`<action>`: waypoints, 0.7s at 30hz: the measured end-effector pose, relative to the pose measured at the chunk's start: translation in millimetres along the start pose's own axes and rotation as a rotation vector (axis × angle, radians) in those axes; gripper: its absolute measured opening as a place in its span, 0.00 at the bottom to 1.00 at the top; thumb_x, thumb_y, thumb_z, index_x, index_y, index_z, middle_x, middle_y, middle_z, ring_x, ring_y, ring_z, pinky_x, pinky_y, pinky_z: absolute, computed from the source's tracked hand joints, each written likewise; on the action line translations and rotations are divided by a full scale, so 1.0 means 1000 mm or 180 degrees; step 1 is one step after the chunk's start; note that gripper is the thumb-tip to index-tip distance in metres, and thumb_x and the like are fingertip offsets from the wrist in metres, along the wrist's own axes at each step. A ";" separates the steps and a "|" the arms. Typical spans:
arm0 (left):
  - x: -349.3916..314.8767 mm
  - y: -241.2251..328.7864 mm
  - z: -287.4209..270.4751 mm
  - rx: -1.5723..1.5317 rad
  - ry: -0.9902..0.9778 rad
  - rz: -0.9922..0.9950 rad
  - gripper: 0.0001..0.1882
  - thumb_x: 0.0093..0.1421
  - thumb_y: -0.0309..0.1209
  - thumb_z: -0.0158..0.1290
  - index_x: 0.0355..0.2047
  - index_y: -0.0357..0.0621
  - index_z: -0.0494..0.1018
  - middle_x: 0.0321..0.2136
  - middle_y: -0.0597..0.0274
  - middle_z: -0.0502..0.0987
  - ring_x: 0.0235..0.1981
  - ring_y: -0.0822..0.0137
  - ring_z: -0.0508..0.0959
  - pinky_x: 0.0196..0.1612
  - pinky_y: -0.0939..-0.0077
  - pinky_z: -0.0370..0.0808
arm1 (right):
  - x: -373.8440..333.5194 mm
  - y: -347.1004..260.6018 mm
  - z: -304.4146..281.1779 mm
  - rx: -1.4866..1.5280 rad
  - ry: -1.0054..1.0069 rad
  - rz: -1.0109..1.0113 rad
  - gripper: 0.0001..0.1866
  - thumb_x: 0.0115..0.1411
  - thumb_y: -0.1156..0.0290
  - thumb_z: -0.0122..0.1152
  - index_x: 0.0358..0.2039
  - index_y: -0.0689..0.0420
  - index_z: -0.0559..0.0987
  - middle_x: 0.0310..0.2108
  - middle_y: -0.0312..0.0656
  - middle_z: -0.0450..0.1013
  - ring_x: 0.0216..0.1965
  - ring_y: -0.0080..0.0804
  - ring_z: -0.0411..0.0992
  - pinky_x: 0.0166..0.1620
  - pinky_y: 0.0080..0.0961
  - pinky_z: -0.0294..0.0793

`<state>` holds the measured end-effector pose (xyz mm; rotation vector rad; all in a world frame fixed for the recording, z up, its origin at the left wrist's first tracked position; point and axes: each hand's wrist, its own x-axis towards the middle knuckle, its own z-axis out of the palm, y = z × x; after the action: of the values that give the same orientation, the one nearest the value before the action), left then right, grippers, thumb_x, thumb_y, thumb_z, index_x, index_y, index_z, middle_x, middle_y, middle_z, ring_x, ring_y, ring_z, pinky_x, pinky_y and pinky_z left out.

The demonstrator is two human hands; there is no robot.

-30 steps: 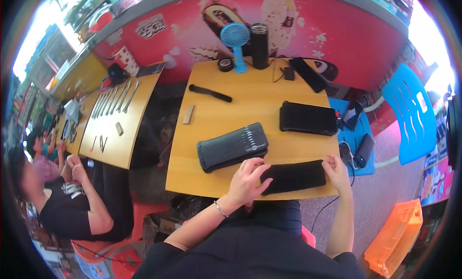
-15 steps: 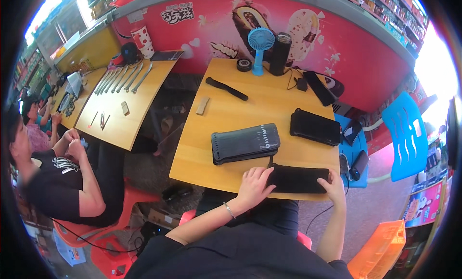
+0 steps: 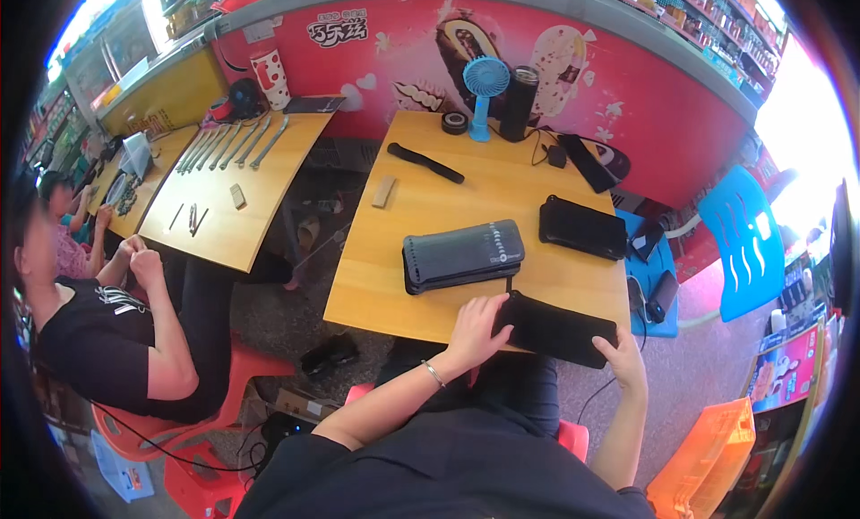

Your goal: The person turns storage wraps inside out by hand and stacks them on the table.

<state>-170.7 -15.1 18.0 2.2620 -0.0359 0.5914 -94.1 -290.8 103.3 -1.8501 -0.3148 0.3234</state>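
A flat black rectangular piece [image 3: 557, 333], like a soft case or cover, lies at the near right edge of the wooden table with one end tilted toward me. My left hand [image 3: 479, 331] grips its left end, thumb on top. At the other end, my right hand [image 3: 623, 358] holds the corner with its thumb over the upper face; the fingers beneath are hidden. Just beyond my left hand sits a stack of dark grey flat cases [image 3: 461, 255] with rows of small marks. A second pile of plain black cases [image 3: 582, 227] is farther right.
On the table [image 3: 367, 291] are a black strap [image 3: 425, 163], a small tan block [image 3: 383, 192], a blue handheld fan [image 3: 484, 89] and a black bottle [image 3: 520, 102]. A blue chair [image 3: 742, 241] stands right. On the left, a co-worker [image 3: 116, 340] sits by another table holding metal strips.
The right end of the black piece has swung down toward me, past the table's edge, with both hands still on it. My view has shifted slightly.
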 end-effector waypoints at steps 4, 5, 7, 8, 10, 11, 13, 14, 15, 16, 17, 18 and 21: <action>0.004 0.000 0.005 0.0150 -0.0020 -0.0036 0.26 0.53 0.35 0.60 0.52 0.43 0.68 0.41 0.52 0.71 0.45 0.50 0.70 0.48 0.59 0.68 | 0.001 0.013 0.003 0.0042 0.0035 0.0034 0.25 0.55 0.73 0.62 0.53 0.67 0.71 0.45 0.42 0.75 0.47 0.29 0.71 0.53 0.27 0.68; 0.006 -0.004 0.005 0.0040 -0.0045 -0.0125 0.25 0.54 0.36 0.60 0.50 0.42 0.69 0.42 0.51 0.70 0.45 0.48 0.70 0.50 0.58 0.68 | 0.005 0.012 0.005 0.0015 -0.0010 0.0034 0.26 0.55 0.73 0.62 0.54 0.67 0.70 0.46 0.43 0.74 0.47 0.30 0.71 0.53 0.27 0.68; 0.014 0.008 -0.006 0.0093 -0.0064 -0.0117 0.23 0.53 0.36 0.61 0.47 0.41 0.70 0.43 0.50 0.71 0.46 0.48 0.70 0.51 0.58 0.68 | 0.009 0.021 0.003 0.0145 -0.0077 0.0137 0.27 0.56 0.73 0.61 0.56 0.67 0.69 0.48 0.43 0.73 0.48 0.30 0.71 0.53 0.27 0.68; 0.019 0.014 -0.012 0.0140 -0.0027 0.0011 0.22 0.52 0.35 0.62 0.45 0.41 0.72 0.42 0.51 0.71 0.46 0.49 0.70 0.51 0.58 0.68 | 0.011 0.031 -0.002 0.0308 -0.0121 0.0219 0.27 0.56 0.74 0.60 0.56 0.67 0.68 0.48 0.43 0.73 0.48 0.30 0.71 0.53 0.27 0.68; 0.030 0.025 -0.028 0.0023 -0.0145 0.0180 0.19 0.51 0.33 0.63 0.42 0.41 0.73 0.41 0.52 0.72 0.45 0.50 0.71 0.50 0.59 0.68 | 0.013 0.028 0.000 0.0471 -0.0128 0.0380 0.26 0.56 0.74 0.60 0.56 0.67 0.68 0.47 0.42 0.73 0.47 0.29 0.71 0.52 0.26 0.69; 0.037 0.030 -0.036 -0.0107 -0.0191 0.0360 0.17 0.49 0.31 0.64 0.39 0.41 0.75 0.40 0.53 0.73 0.45 0.51 0.72 0.50 0.60 0.68 | 0.013 0.028 0.000 0.0593 -0.0153 0.0483 0.26 0.57 0.74 0.59 0.55 0.66 0.69 0.47 0.42 0.73 0.47 0.28 0.71 0.52 0.26 0.69; 0.057 0.038 -0.050 0.0114 0.0032 0.0666 0.15 0.48 0.30 0.64 0.36 0.42 0.75 0.38 0.55 0.73 0.43 0.52 0.72 0.49 0.60 0.68 | 0.015 0.040 -0.006 0.0601 -0.0167 0.0619 0.25 0.57 0.74 0.59 0.55 0.66 0.69 0.47 0.41 0.73 0.46 0.28 0.71 0.52 0.25 0.69; 0.067 0.038 -0.056 0.0349 0.0327 0.0962 0.14 0.46 0.28 0.64 0.34 0.42 0.76 0.37 0.57 0.73 0.42 0.53 0.73 0.48 0.60 0.68 | 0.018 0.044 -0.007 0.0577 -0.0234 0.0710 0.24 0.58 0.74 0.58 0.55 0.65 0.69 0.46 0.41 0.73 0.46 0.27 0.71 0.52 0.25 0.69; 0.075 0.034 -0.060 0.0485 0.0378 0.0899 0.15 0.46 0.29 0.64 0.35 0.43 0.75 0.38 0.57 0.73 0.43 0.54 0.72 0.48 0.61 0.68 | 0.019 0.045 -0.008 0.0594 -0.0220 0.0727 0.24 0.58 0.74 0.58 0.55 0.65 0.69 0.46 0.41 0.73 0.46 0.27 0.71 0.52 0.25 0.69; 0.081 0.027 -0.061 0.0719 0.0251 0.0688 0.18 0.47 0.31 0.64 0.39 0.43 0.75 0.41 0.56 0.71 0.46 0.53 0.71 0.51 0.60 0.66 | 0.020 0.046 -0.008 0.0675 -0.0216 0.0672 0.24 0.58 0.73 0.59 0.55 0.65 0.69 0.46 0.41 0.73 0.46 0.27 0.71 0.52 0.25 0.69; 0.084 0.018 -0.061 0.0945 0.0105 0.0549 0.20 0.47 0.31 0.64 0.41 0.44 0.74 0.43 0.56 0.70 0.49 0.53 0.70 0.53 0.59 0.65 | 0.021 0.045 -0.006 0.0759 -0.0217 0.0620 0.23 0.59 0.73 0.59 0.55 0.65 0.69 0.46 0.41 0.73 0.46 0.27 0.71 0.52 0.25 0.69; 0.086 0.011 -0.062 0.1171 -0.0038 0.0409 0.22 0.47 0.32 0.64 0.43 0.44 0.73 0.45 0.56 0.69 0.51 0.53 0.68 0.55 0.58 0.63 | 0.023 0.041 -0.004 0.0774 -0.0211 0.0635 0.23 0.59 0.73 0.59 0.55 0.65 0.69 0.46 0.41 0.73 0.46 0.27 0.71 0.52 0.25 0.69; 0.089 -0.008 -0.060 0.1441 -0.0341 0.0210 0.25 0.46 0.32 0.65 0.46 0.46 0.71 0.47 0.57 0.68 0.54 0.53 0.67 0.57 0.57 0.61 | 0.027 0.035 -0.002 0.0518 0.0020 0.0646 0.23 0.60 0.71 0.60 0.54 0.65 0.70 0.46 0.41 0.73 0.47 0.27 0.70 0.53 0.25 0.68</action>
<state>-113.8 46.7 85.5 2.7401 -0.0324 0.5536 -66.5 -293.0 69.3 -1.7248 -0.0926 0.4685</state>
